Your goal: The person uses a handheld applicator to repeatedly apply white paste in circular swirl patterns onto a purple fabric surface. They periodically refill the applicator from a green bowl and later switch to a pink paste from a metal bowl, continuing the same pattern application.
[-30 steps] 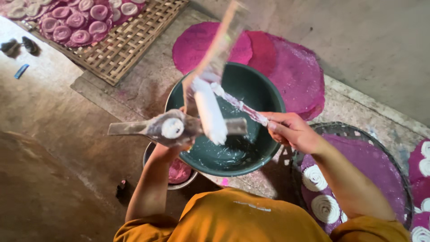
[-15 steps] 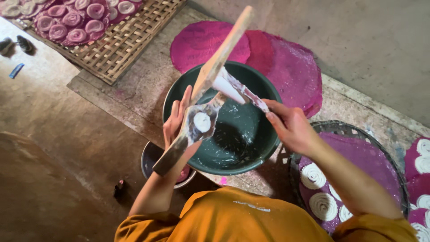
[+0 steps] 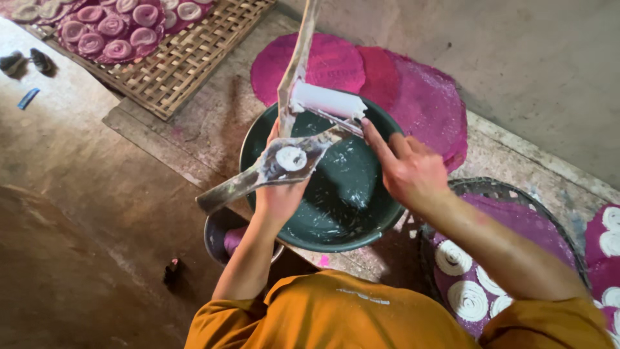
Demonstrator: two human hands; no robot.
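A: Starting at nine o'clock, what do you count?

B: One flat blue scrap (image 3: 28, 98) on the floor, with two dark lumps (image 3: 26, 62) just above it (too blurred to name). Toward eleven o'clock lies one woven bamboo tray (image 3: 187, 61), and on it about a dozen purple spiral rounds (image 3: 116, 29), cut off by the frame edge.

A: And in the middle?

B: One dark green basin (image 3: 352, 207), smeared white inside. At its seven o'clock edge sits one small metal bowl (image 3: 219, 236) with something pink in it. Behind the basin, at twelve o'clock, three large magenta discs (image 3: 420, 97) overlap on the ground.

A: The hands?

B: The left hand (image 3: 279, 197) is closed from below around one flat wooden paddle (image 3: 271, 169), which carries a single white coil on its upper face. The paddle lies over the basin's ten o'clock rim, its handle running out toward eight o'clock. The right hand (image 3: 408, 169) grasps one thin stick-like tool (image 3: 298, 64), index finger stretched along it; a white, paste-coated roll (image 3: 326, 100) sits at the tool just above the paddle. How its other fingers wrap I cannot tell exactly.

A: Farther right?

B: One round wire rack (image 3: 510, 194) at four o'clock holds purple sheets with white spirals (image 3: 465, 300); I count roughly six, partly hidden by the forearm.
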